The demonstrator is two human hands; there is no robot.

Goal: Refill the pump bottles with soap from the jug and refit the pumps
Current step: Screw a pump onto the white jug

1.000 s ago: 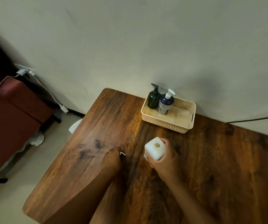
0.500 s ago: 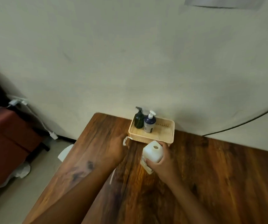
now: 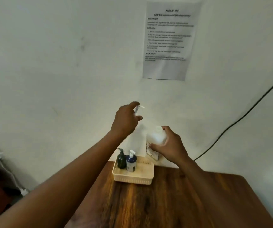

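Both hands have risen: left hand (image 3: 126, 120) pinches a pump (image 3: 138, 109), right hand (image 3: 171, 146) grips the white bottle (image 3: 155, 139); refitting looks next.

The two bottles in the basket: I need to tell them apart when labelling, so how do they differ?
The green bottle is dark all over with a dark pump; the blue bottle has a white pump and a pale lower label. The green one stands nearer the basket's left corner, the blue one just to its right. Both are upright, pumps fitted, side by side.
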